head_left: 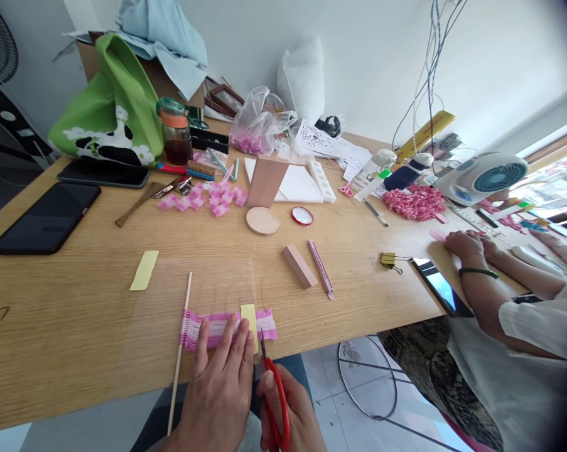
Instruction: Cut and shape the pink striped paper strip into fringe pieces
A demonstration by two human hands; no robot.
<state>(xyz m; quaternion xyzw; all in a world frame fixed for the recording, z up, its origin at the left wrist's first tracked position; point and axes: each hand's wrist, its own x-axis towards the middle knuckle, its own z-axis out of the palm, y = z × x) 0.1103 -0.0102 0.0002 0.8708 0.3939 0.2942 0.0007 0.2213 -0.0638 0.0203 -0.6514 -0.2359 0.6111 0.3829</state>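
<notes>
A pink and white striped strip (267, 324) lies near the table's front edge, its left end gathered on a thin wooden stick (178, 358). Across the strip, near its right end, is a piece of yellow tape (248, 317). My left hand (220, 383) presses flat on strip and tape, fingers spread. Red-handled scissors (278, 402) are held in my right hand (295, 408), their blades pointing away from me at the strip's right part, just right of the tape. Whether the blades touch the strip, I cannot tell. Fine threads run from the strip over a transparent sheet (170, 301).
Another yellow tape piece (144, 270) is at the left, beyond it a black phone (48, 216). A wooden block (299, 266) and a pink cutter (321, 269) lie ahead. Pink flowers (221, 198) are farther back. A person (513, 314) sits at the right, hands on the table.
</notes>
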